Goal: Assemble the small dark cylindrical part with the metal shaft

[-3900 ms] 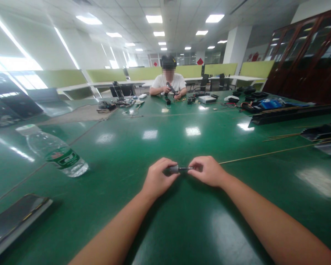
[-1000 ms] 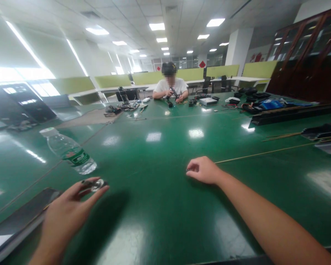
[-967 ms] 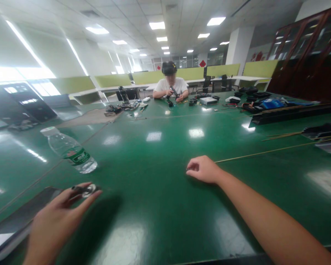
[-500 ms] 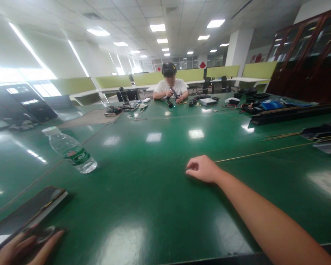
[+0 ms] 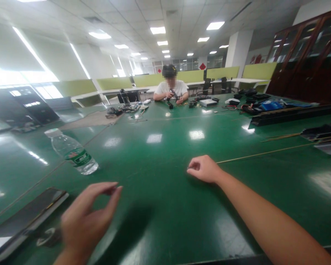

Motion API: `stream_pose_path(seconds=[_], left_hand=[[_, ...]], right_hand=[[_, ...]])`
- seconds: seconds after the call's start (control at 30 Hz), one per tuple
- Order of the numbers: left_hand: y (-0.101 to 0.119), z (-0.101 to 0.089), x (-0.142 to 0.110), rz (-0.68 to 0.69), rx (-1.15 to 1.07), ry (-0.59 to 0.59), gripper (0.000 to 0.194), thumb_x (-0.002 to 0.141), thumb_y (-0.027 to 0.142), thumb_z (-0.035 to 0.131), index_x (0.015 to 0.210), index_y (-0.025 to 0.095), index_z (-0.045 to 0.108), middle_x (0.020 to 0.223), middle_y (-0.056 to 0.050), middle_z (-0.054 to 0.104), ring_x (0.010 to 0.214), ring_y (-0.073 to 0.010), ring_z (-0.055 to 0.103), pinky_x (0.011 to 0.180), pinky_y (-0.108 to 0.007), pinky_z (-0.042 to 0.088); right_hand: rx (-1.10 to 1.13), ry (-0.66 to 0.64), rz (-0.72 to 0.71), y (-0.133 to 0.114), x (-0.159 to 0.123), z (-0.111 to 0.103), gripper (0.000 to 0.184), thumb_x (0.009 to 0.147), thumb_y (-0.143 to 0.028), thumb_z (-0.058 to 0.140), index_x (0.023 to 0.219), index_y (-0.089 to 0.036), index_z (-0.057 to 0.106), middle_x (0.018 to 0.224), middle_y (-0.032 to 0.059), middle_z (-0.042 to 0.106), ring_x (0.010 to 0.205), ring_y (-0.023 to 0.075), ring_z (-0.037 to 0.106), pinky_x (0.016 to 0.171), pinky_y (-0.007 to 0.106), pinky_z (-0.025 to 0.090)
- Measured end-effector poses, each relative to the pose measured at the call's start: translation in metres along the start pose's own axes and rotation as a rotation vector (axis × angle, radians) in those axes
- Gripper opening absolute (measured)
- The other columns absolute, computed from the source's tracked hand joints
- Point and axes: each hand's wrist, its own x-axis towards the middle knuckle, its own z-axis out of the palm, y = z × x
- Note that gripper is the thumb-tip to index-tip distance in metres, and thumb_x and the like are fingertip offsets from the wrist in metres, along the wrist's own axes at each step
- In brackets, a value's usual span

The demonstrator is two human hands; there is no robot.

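Observation:
My left hand (image 5: 89, 215) hovers over the near left of the green table, its thumb and forefinger brought together. Whatever may be between those fingertips is too small to make out. Behind its wrist lies a blurred, ring-shaped greyish thing (image 5: 47, 236), next to a long dark flat case (image 5: 30, 211). Near the middle of the table my right hand (image 5: 202, 168) rests with fingers curled and pinched. A thin brass-coloured rod (image 5: 253, 155) runs from the right side up to this hand, which closes round its end. A tiny dark tip shows at the fingertips.
A clear water bottle (image 5: 74, 152) with a green label leans oddly in view at the left. Across the table (image 5: 143, 162) a person (image 5: 171, 86) handles small parts. More rods (image 5: 281, 137), black rails (image 5: 292, 115) and a blue item (image 5: 271, 105) lie at the right.
My left hand has risen from beside the case and ring-shaped thing and moved right, toward the middle, with its fingertips together. My right hand has stayed almost in place.

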Motion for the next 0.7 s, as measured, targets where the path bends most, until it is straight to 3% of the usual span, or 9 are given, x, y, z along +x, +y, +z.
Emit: stream_pose_path(seconds=[0.07,0.2,0.27,0.37,0.47,0.53,0.6,0.7], left_hand=[[0.028,0.037,0.017,0.214,-0.115,-0.208,0.020,0.082,0.019,0.066,0.099,0.029,0.066,0.094,0.001,0.069,0.086,-0.0173,0.066,0.080,-0.031,0.054],[0.067,0.115,0.038,0.387,-0.163,-0.548,0.036,0.083,0.014,0.061,0.117,0.024,0.061,0.112,-0.007,0.066,0.098,-0.0214,0.064,0.083,-0.033,0.054],[0.076,0.143,0.040,0.466,-0.153,-0.632,0.041,0.081,0.012,0.060,0.120,0.023,0.060,0.113,-0.009,0.064,0.098,-0.0223,0.063,0.081,-0.034,0.053],[0.081,0.168,0.039,0.543,-0.196,-0.654,0.033,0.081,0.008,0.055,0.110,0.022,0.064,0.104,-0.008,0.064,0.094,-0.0212,0.062,0.081,-0.033,0.053],[0.079,0.173,0.038,0.538,-0.234,-0.631,0.026,0.085,0.009,0.052,0.103,0.020,0.066,0.097,-0.008,0.065,0.090,-0.0202,0.062,0.078,-0.031,0.053],[0.073,0.167,0.039,0.508,-0.240,-0.606,0.023,0.089,0.012,0.050,0.103,0.019,0.066,0.095,-0.009,0.065,0.088,-0.0194,0.062,0.076,-0.030,0.053],[0.061,0.151,0.041,0.453,-0.228,-0.558,0.023,0.093,0.016,0.049,0.107,0.019,0.067,0.097,-0.009,0.066,0.088,-0.0187,0.063,0.076,-0.029,0.054],[0.035,0.102,0.041,0.317,-0.173,-0.428,0.022,0.093,0.025,0.054,0.110,0.022,0.067,0.103,-0.007,0.067,0.091,-0.0181,0.066,0.081,-0.030,0.056]], right_hand=[[-0.003,0.008,-0.005,0.000,0.000,-0.001,0.014,0.078,-0.032,0.069,0.079,-0.019,0.074,0.071,0.0025,0.071,0.062,0.0144,0.062,0.058,0.024,0.044],[-0.001,0.005,-0.037,0.002,0.000,-0.002,0.014,0.079,-0.032,0.068,0.078,-0.018,0.073,0.069,0.0017,0.070,0.061,0.0139,0.060,0.058,0.023,0.042],[-0.012,0.013,-0.050,0.003,0.000,-0.003,0.013,0.079,-0.030,0.067,0.074,-0.018,0.071,0.066,0.0010,0.069,0.060,0.0137,0.059,0.057,0.023,0.040],[-0.041,0.016,-0.079,0.002,0.002,-0.004,0.013,0.076,-0.023,0.067,0.065,-0.016,0.067,0.062,0.0003,0.066,0.060,0.0136,0.057,0.056,0.023,0.038],[-0.014,0.004,-0.097,-0.001,0.002,-0.005,0.014,0.077,-0.023,0.066,0.065,-0.016,0.067,0.062,0.0004,0.066,0.059,0.0133,0.057,0.056,0.023,0.038],[0.041,-0.010,-0.089,-0.002,0.001,-0.005,0.016,0.080,-0.029,0.067,0.071,-0.016,0.070,0.064,0.0006,0.068,0.059,0.0133,0.058,0.056,0.023,0.040],[0.086,-0.028,-0.079,-0.003,0.000,-0.004,0.019,0.081,-0.035,0.068,0.076,-0.017,0.072,0.068,0.0013,0.070,0.060,0.0137,0.060,0.057,0.023,0.042],[0.098,-0.051,-0.065,-0.004,-0.001,-0.003,0.020,0.080,-0.038,0.070,0.078,-0.018,0.073,0.072,0.0023,0.072,0.062,0.0144,0.063,0.058,0.023,0.044]])
